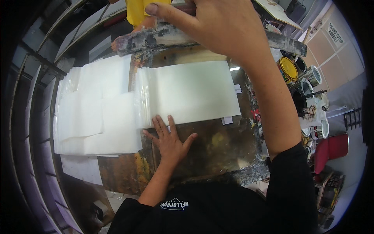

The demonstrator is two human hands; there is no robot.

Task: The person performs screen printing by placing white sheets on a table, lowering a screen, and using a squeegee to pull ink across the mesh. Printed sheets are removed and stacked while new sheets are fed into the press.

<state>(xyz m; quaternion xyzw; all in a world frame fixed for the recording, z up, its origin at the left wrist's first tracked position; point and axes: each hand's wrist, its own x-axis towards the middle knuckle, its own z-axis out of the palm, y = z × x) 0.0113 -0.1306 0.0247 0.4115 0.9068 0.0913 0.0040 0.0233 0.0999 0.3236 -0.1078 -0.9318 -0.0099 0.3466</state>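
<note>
My left hand (170, 143) lies flat with its fingers spread, its fingertips on the near edge of a stack of white sheets (194, 91). The stack, in clear plastic along its left side, rests on a dark, paint-stained board (218, 156). My right hand (220, 29) is raised close to the camera at the top, its thumb stretched to the left. The other fingers run out of view, so whether they hold anything is hidden. Behind that hand passes a long, paint-crusted bar (286, 43). Small white tabs (227, 120) stick out by the stack's right end.
More overlapping white sheets (82, 117) cover the left side of the board. Beyond the bar stands a person in yellow (136, 13). Paint tins (287, 70) and tubs crowd the right side, near a red chair (330, 150). Metal racks (37, 113) line the left.
</note>
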